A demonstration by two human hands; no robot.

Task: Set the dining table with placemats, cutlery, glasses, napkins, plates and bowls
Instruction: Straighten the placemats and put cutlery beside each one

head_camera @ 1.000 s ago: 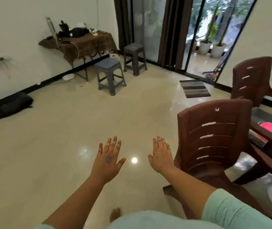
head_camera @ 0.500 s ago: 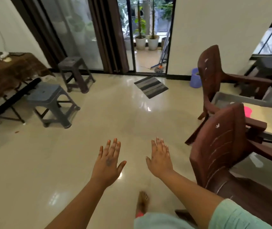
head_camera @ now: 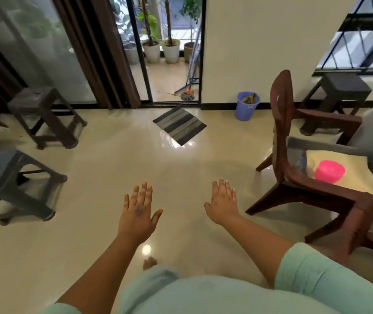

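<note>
Pale green short sleeves (head_camera: 317, 270) and top; bare forearms; left hand (head_camera: 138, 217) bears a small dark mark.

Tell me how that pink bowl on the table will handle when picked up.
The pink bowl looks like plastic, so probably light and not fragile. Its surface looks smooth, so it may be somewhat slippery. It appears to sit dome-up beside some blurred clear items, so grip low at the rim. Both hands are empty now.

Glossy cream floor (head_camera: 113, 168); glossy brown plastic chair (head_camera: 282, 123); matt striped cloth mat (head_camera: 179, 125); smooth pink plastic bowl (head_camera: 329, 171).
</note>
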